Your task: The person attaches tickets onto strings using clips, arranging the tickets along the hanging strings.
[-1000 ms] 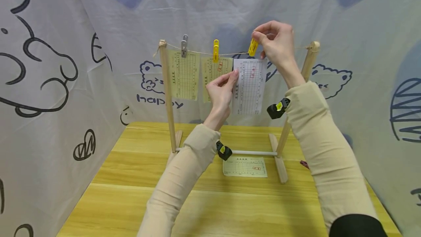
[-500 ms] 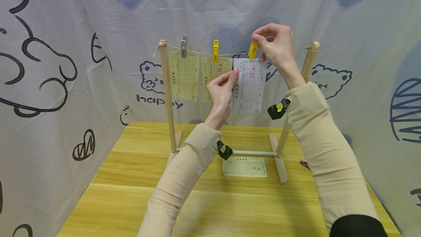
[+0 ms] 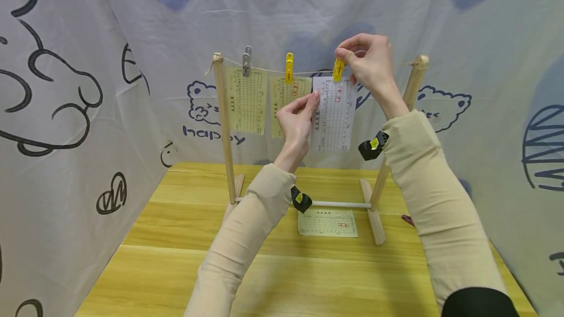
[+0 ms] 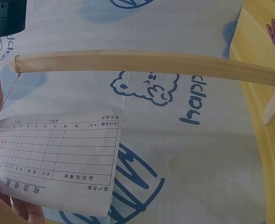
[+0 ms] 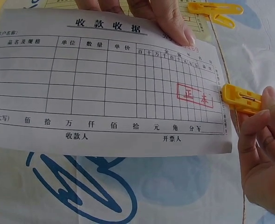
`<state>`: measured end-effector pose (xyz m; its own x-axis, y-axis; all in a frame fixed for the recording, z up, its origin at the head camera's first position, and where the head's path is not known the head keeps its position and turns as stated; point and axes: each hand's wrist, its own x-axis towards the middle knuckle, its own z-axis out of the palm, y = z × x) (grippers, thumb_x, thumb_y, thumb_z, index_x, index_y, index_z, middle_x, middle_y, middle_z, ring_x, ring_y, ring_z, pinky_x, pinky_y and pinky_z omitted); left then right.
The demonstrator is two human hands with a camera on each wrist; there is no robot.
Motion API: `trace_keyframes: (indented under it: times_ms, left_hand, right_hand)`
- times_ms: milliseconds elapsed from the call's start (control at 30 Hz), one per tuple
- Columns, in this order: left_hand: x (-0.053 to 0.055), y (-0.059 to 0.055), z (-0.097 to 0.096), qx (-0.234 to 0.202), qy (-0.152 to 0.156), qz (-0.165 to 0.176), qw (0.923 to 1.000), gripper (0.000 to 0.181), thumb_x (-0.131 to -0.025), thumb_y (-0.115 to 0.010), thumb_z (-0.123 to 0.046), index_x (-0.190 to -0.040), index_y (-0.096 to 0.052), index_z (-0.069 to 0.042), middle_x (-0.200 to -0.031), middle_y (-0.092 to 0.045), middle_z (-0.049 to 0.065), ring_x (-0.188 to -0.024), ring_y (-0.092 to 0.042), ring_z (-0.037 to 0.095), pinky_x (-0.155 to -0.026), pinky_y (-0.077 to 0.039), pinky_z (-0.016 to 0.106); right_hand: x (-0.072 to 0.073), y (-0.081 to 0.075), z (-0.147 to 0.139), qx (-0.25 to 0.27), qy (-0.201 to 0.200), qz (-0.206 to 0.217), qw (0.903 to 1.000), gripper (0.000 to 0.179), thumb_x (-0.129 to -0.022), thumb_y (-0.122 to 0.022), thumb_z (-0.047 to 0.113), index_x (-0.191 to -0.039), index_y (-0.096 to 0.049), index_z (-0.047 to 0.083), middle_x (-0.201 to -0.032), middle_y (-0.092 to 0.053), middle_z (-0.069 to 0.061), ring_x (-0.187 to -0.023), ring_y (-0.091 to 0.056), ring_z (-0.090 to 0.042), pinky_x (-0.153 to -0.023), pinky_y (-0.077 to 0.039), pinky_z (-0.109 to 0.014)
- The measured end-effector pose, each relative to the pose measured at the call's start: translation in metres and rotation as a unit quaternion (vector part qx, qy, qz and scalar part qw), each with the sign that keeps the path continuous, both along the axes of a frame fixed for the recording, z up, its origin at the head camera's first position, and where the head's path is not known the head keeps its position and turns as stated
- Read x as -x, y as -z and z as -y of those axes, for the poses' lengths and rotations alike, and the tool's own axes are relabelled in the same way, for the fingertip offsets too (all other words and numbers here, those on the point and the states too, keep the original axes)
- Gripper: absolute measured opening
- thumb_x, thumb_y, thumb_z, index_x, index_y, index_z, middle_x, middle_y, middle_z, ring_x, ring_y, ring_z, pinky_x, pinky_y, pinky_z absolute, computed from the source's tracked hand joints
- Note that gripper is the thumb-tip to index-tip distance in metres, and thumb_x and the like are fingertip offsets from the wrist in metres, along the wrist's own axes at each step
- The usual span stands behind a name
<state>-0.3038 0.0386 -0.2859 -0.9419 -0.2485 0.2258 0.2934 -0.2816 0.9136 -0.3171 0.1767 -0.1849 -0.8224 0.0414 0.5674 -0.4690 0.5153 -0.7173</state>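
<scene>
A white receipt sheet (image 3: 333, 121) with a printed grid and a red stamp hangs upright at the string (image 3: 310, 72). My left hand (image 3: 296, 120) pinches its left edge between thumb and fingers. Up at the sheet's top edge, my right hand (image 3: 372, 62) pinches the handles of a yellow clothespin (image 3: 338, 69). In the right wrist view the tip of that clothespin (image 5: 235, 95) overlaps the sheet's edge by the string. To the left, a yellowish receipt (image 3: 291, 104) hangs from another yellow clothespin (image 3: 289, 68), and a further yellowish receipt (image 3: 247, 104) from a grey clothespin (image 3: 246, 61).
Two wooden posts, the left one (image 3: 225, 136) and the right one (image 3: 416, 82), carry the string, with a white bar (image 3: 339, 204) low between them. A yellowish receipt (image 3: 327, 224) lies on the wooden table (image 3: 176, 258). A dark red clothespin (image 4: 272, 31) lies beyond the right post.
The right hand has come down slightly with the yellow clothespin, whose tip now overlaps the white receipt's top edge. The sheet has risen a little; the left hand has stayed nearly still.
</scene>
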Motion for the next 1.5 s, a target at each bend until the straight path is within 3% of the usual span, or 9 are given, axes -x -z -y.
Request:
trace_keyframes:
  times_ms: [300, 533, 933, 1200, 1500]
  left_hand:
    - [0.0015, -0.0005, -0.0011, 0.000, -0.003, 0.000, 1.0000, 0.027, -0.089, -0.077, -0.026, -0.106, -0.078, -0.004, -0.098, -0.078, 0.011, -0.072, -0.065, 0.005, -0.067, -0.056, 0.017]
    - [0.0015, -0.0003, -0.0015, -0.001, -0.002, -0.002, 1.0000, 0.028, -0.089, -0.077, -0.026, -0.106, -0.078, -0.004, -0.100, -0.077, 0.013, -0.072, -0.066, 0.006, -0.067, -0.056, 0.018]
    - [0.0023, -0.0010, -0.0008, -0.007, -0.007, 0.001, 1.0000, 0.028, -0.088, -0.079, -0.025, -0.105, -0.078, -0.003, -0.092, -0.077, 0.008, -0.070, -0.064, 0.005, -0.065, -0.055, 0.016]
    - [0.0037, -0.0005, -0.0007, -0.016, -0.013, -0.001, 0.9998, 0.027, -0.087, -0.080, -0.023, -0.103, -0.078, -0.001, -0.088, -0.076, 0.006, -0.069, -0.064, 0.005, -0.064, -0.053, 0.016]
    - [0.0038, 0.0003, 0.0003, -0.008, -0.005, 0.003, 1.0000, 0.028, -0.088, -0.079, -0.025, -0.106, -0.077, -0.002, -0.099, -0.077, 0.015, -0.070, -0.065, 0.005, -0.066, -0.056, 0.017]
  right_hand:
    - [0.0002, 0.0021, -0.0011, -0.006, -0.009, -0.006, 0.9999, 0.025, -0.096, -0.069, 0.023, -0.106, -0.072, 0.000, -0.086, -0.065, 0.007, -0.067, -0.058, -0.004, -0.044, -0.046, -0.019]
    - [0.0000, 0.0017, -0.0032, -0.010, -0.016, 0.011, 0.9998, 0.026, -0.096, -0.069, 0.023, -0.109, -0.071, 0.001, -0.087, -0.063, 0.012, -0.070, -0.058, -0.007, -0.047, -0.047, -0.018]
    - [-0.0007, 0.0015, -0.0048, -0.023, -0.022, 0.032, 0.9990, 0.029, -0.096, -0.069, 0.025, -0.114, -0.071, 0.002, -0.092, -0.064, 0.008, -0.076, -0.063, -0.015, -0.047, -0.048, -0.021]
    - [-0.0017, -0.0001, -0.0055, -0.023, -0.031, 0.059, 0.9975, 0.030, -0.096, -0.068, 0.025, -0.116, -0.070, 0.004, -0.090, -0.063, 0.011, -0.063, -0.058, -0.010, -0.046, -0.048, -0.023]
    - [-0.0020, -0.0010, -0.0053, -0.027, -0.034, 0.074, 0.9963, 0.031, -0.097, -0.068, 0.026, -0.119, -0.070, 0.004, -0.091, -0.064, 0.011, -0.058, -0.054, -0.008, -0.045, -0.046, -0.022]
